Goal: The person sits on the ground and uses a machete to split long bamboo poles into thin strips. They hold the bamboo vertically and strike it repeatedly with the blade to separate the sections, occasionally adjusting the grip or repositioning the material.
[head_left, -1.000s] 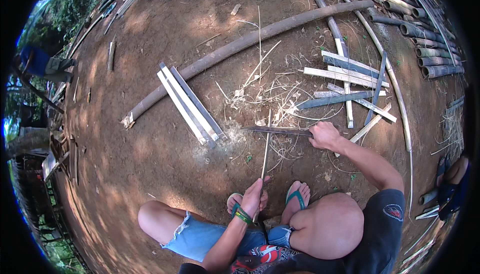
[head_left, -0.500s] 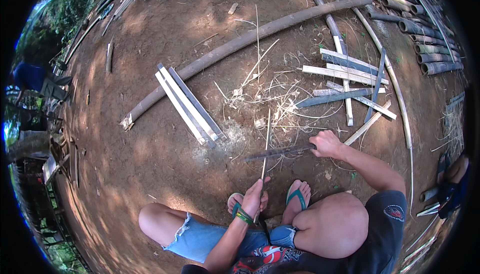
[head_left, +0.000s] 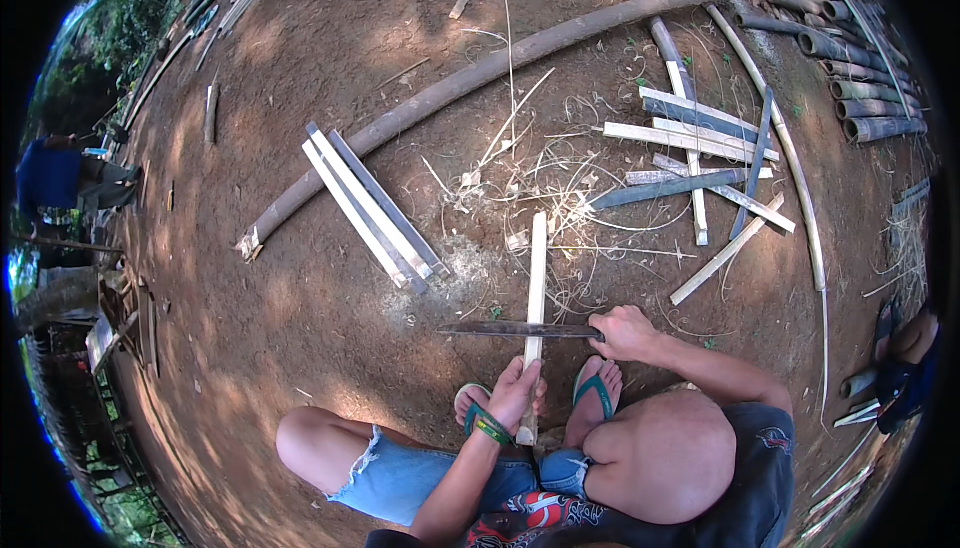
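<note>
My left hand [head_left: 516, 395], a green and yellow band at its wrist, is closed around the lower part of a pale bamboo strip [head_left: 538, 263]. The strip points away from me, its broad pale face showing. In my right hand [head_left: 626, 334] is the handle of a machete [head_left: 500, 329]. The long dark blade lies crosswise over the strip, just beyond my left fingers, with its tip to the left. Whether the edge bites into the strip cannot be made out. Thin shavings [head_left: 560, 203] litter the ground beyond the strip's far end.
Several split bamboo strips [head_left: 365, 203] lie side by side at left, against a long pole [head_left: 480, 76]. More strips [head_left: 690, 153] are heaped at right. Bamboo culms [head_left: 870, 108] are stacked at far right. My sandalled feet [head_left: 597, 388] are close to the strip. Other people [head_left: 60, 173] are at both sides.
My right hand has come left and nearer to me, bringing the machete lower along the strip. The strip has turned from its narrow edge to its broad face.
</note>
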The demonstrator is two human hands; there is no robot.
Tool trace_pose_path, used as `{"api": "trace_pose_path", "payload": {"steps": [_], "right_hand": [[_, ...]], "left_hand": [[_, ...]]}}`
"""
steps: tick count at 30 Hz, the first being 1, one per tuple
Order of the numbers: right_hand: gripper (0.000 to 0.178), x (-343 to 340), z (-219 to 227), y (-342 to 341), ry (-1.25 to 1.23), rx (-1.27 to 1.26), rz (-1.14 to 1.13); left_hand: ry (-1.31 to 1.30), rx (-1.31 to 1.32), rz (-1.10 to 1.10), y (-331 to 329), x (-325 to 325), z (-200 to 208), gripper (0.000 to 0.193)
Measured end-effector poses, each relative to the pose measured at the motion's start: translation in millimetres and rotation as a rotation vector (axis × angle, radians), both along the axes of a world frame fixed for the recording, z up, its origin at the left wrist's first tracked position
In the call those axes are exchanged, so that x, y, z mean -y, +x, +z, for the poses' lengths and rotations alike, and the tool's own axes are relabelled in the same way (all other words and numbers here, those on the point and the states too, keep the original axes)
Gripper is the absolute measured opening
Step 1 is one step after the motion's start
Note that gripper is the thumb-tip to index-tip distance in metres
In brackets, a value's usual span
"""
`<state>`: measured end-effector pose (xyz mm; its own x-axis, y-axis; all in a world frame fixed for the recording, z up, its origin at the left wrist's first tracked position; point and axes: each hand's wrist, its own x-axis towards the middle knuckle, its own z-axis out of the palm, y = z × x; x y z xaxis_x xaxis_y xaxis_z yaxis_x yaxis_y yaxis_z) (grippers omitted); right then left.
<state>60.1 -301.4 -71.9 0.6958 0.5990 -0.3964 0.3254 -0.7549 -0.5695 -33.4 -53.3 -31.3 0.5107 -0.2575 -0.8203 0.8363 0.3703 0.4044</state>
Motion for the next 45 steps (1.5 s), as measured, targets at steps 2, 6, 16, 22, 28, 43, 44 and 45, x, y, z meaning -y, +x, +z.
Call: {"api": "trace_pose_path", "payload": {"steps": [2, 6, 16, 22, 28, 43, 44, 45], "right_hand": [[0.025, 1.1, -1.5, 8.7, -0.066, 0.039, 0.005], [0.026, 32.5, -30.8, 67.6, -0.254, 0.13, -0.241], [0.028, 58.4, -31.8, 93.5, -0.288, 0.116, -0.27], [0.031, 54.5, -10.7, 73.8, -0.282, 0.069, 0.074], [0.03, 67.1, -7.8, 78.2, -0.311, 0.134, 0.027], [0.029, 82.8, -16.2, 97.4, -0.347, 0.178, -0.108], [0.028, 81.4, -5.4, 86.7, -0.31, 0.143, -0.037], [0.028, 86.0, -2.7, 76.7, -0.252, 0.099, 0.145]], "left_hand": [[0.008, -0.01, -0.009, -0.1, -1.1, -0.5, 0.016], [0.034, -0.038, -0.031, 0.0, -0.8, -5.4, 0.014], [-0.084, -0.071, -0.013, 0.4, -8.6, -1.6, 0.016], [-0.105, -0.103, 0.001, 4.0, -13.3, 6.6, 0.017], [-0.146, -0.098, 0.011, 6.8, -15.2, -0.8, 0.018], [-0.143, -0.11, 0.023, 8.0, -14.2, 1.6, 0.019], [-0.146, -0.109, 0.024, 1.6, -16.0, -2.0, 0.02], [-0.155, -0.101, 0.019, 1.7, -13.5, -3.5, 0.02]]}}
